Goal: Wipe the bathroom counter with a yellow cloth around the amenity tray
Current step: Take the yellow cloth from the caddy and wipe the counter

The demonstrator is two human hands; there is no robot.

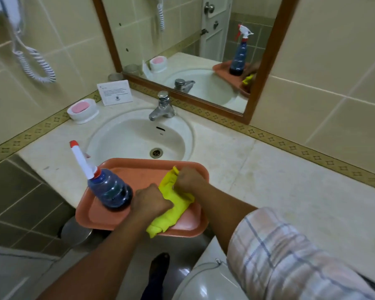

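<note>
tray (pixel 195 169): holds spray bottle (pixel 113 191), just left of my fingers
left hand (pixel 152 201): clenched on yellow cloth (pixel 173 204)
right hand (pixel 189 178): gripping cloth's far end

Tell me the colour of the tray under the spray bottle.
Salmon pink tray, clearest in the head view.

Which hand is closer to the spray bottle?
The left hand. It grips the yellow cloth right beside the spray bottle on the tray; the right hand holds the cloth's far end.
</note>
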